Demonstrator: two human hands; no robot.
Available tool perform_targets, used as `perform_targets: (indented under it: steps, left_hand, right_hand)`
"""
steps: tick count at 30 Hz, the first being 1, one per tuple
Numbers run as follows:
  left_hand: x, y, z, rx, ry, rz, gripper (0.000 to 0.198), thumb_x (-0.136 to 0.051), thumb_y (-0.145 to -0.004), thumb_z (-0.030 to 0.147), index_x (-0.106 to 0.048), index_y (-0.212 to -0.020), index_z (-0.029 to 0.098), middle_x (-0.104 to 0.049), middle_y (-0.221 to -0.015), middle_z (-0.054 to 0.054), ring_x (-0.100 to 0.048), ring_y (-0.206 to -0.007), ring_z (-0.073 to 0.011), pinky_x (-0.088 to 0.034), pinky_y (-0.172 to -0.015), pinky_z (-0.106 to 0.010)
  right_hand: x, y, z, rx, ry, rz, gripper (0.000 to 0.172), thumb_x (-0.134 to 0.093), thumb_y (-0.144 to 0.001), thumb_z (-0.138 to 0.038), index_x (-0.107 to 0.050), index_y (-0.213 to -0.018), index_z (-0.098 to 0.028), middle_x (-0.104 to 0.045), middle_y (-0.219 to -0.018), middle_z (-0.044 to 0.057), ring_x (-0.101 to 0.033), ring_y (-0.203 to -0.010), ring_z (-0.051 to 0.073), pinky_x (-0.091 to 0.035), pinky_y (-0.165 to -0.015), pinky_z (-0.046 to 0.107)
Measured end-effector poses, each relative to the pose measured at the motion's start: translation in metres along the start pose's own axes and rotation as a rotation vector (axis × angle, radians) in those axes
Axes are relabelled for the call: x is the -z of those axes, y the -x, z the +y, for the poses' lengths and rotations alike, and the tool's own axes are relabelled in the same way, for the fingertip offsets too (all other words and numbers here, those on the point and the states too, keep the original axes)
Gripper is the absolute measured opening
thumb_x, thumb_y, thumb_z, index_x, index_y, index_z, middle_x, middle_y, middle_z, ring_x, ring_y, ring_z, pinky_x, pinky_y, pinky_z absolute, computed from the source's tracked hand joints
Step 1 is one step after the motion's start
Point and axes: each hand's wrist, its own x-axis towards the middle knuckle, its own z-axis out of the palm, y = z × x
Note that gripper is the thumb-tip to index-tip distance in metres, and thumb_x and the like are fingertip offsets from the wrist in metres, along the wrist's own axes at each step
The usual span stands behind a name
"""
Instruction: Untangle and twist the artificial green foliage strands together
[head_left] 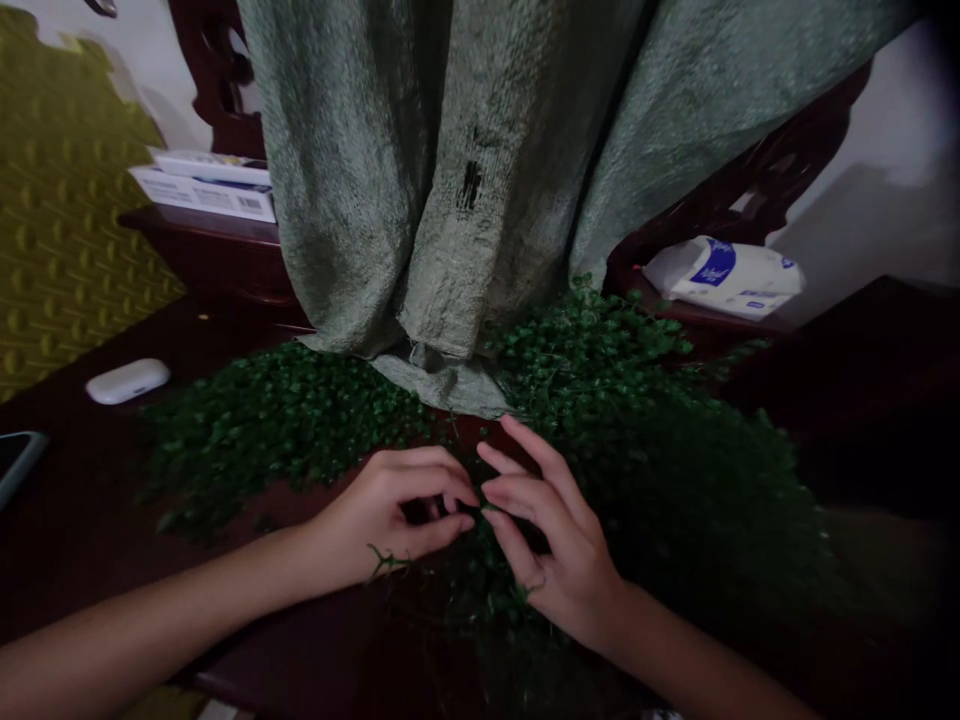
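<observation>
A big heap of green plastic leafy sprigs (pixel 645 440) covers the dark wooden table (pixel 82 520), with a smaller pile (pixel 270 420) on the left. My left hand (pixel 386 520) is curled and pinches a thin green stem, whose forked end pokes out under my palm. My right hand (pixel 547 535) meets it fingertip to fingertip, thumb and forefinger pinched on the same small piece, the other fingers raised. Both hands rest at the near edge of the heap.
A grey-green woven sack (pixel 457 180) hangs down behind the greenery. A white earbud case (pixel 127 380) and a phone corner (pixel 15 460) lie at the left. White boxes (pixel 206 185) and a tissue pack (pixel 724 275) sit on dark carved furniture behind. Yellow padding (pixel 60 200) lines the left wall.
</observation>
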Motion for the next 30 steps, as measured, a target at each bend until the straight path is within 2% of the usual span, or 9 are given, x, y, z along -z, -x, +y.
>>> perform_targets:
  steps: [4, 7, 10, 13, 16, 21, 23, 25, 30]
  left_hand:
    - [-0.006, 0.001, -0.003, 0.051, 0.061, -0.032, 0.011, -0.068, -0.082, 0.019, -0.07, -0.092, 0.015, -0.064, -0.084, -0.004, -0.061, -0.07, -0.0107, -0.052, -0.064, -0.021]
    - [-0.007, 0.001, -0.002, 0.059, 0.101, -0.061, 0.007, -0.066, -0.083, 0.019, -0.071, -0.087, 0.015, -0.063, -0.087, -0.005, -0.06, -0.073, -0.0115, -0.052, -0.067, -0.023]
    - [-0.007, 0.0, 0.0, 0.142, 0.167, -0.047, 0.006, -0.067, -0.081, 0.019, -0.07, -0.082, 0.013, -0.062, -0.084, -0.005, -0.059, -0.072, -0.012, -0.051, -0.066, -0.024]
    - [-0.008, -0.001, -0.002, 0.24, 0.232, -0.043, 0.01, -0.069, -0.08, 0.023, -0.07, -0.08, 0.012, -0.06, -0.078, -0.003, -0.058, -0.071, -0.0122, -0.049, -0.064, -0.024]
    - [-0.007, -0.002, -0.004, 0.296, 0.265, -0.045, 0.013, -0.069, -0.079, 0.026, -0.069, -0.076, 0.013, -0.056, -0.073, -0.001, -0.054, -0.068, -0.0114, -0.046, -0.062, -0.023]
    - [-0.005, -0.003, -0.003, 0.383, 0.352, -0.064, 0.021, -0.065, -0.084, 0.032, -0.069, -0.076, 0.013, -0.057, -0.073, -0.001, -0.054, -0.062, -0.0104, -0.045, -0.058, -0.023]
    - [-0.005, -0.002, -0.001, 0.344, 0.29, -0.062, 0.021, -0.062, -0.086, 0.031, -0.069, -0.076, 0.013, -0.058, -0.073, -0.002, -0.055, -0.063, -0.0109, -0.045, -0.059, -0.023]
    - [-0.005, 0.0, 0.0, 0.227, 0.141, -0.051, 0.018, -0.06, -0.088, 0.027, -0.07, -0.081, 0.013, -0.06, -0.077, -0.003, -0.057, -0.069, -0.0119, -0.047, -0.063, -0.023]
    - [-0.005, 0.006, 0.003, -0.043, -0.286, -0.06, 0.018, -0.049, -0.094, 0.018, -0.064, -0.104, 0.014, -0.06, -0.097, -0.009, -0.06, -0.086, -0.0151, -0.05, -0.076, -0.025]
  right_hand:
    - [0.0, 0.002, -0.001, 0.131, 0.08, -0.072, 0.038, -0.049, -0.09, 0.0, -0.051, -0.122, -0.021, -0.027, -0.153, 0.012, -0.052, -0.128, 0.025, -0.049, -0.107, 0.039]
    - [-0.001, 0.003, -0.001, 0.106, 0.084, -0.059, 0.036, -0.051, -0.091, -0.003, -0.05, -0.122, -0.021, -0.023, -0.156, 0.011, -0.052, -0.128, 0.024, -0.051, -0.104, 0.035]
    - [0.0, 0.003, 0.0, 0.037, 0.086, -0.057, 0.033, -0.05, -0.092, -0.006, -0.049, -0.121, -0.022, -0.017, -0.158, 0.011, -0.051, -0.129, 0.024, -0.055, -0.098, 0.035]
    - [0.001, 0.002, 0.002, 0.019, 0.149, -0.065, 0.027, -0.054, -0.092, -0.011, -0.051, -0.117, -0.021, -0.03, -0.152, 0.013, -0.05, -0.129, 0.026, -0.053, -0.1, 0.04]
    - [0.002, 0.0, 0.003, 0.044, 0.242, -0.062, 0.019, -0.058, -0.089, -0.014, -0.056, -0.107, -0.021, -0.052, -0.131, 0.012, -0.057, -0.117, 0.023, -0.054, -0.097, 0.038]
    - [0.0, -0.004, 0.002, 0.058, 0.296, -0.046, 0.015, -0.059, -0.085, -0.015, -0.061, -0.099, -0.019, -0.061, -0.109, 0.009, -0.06, -0.099, 0.021, -0.054, -0.086, 0.036]
    - [-0.001, -0.005, 0.001, 0.059, 0.318, -0.05, 0.014, -0.058, -0.085, -0.015, -0.062, -0.098, -0.019, -0.062, -0.104, 0.008, -0.059, -0.096, 0.02, -0.052, -0.084, 0.036]
    - [-0.001, -0.006, 0.001, 0.049, 0.346, -0.067, 0.012, -0.056, -0.085, -0.013, -0.062, -0.094, -0.018, -0.062, -0.096, 0.007, -0.058, -0.09, 0.02, -0.05, -0.08, 0.036]
    - [0.001, -0.007, -0.002, 0.064, 0.396, -0.115, 0.018, -0.048, -0.088, -0.01, -0.057, -0.075, -0.018, -0.058, -0.075, 0.004, -0.051, -0.073, 0.017, -0.044, -0.072, 0.035]
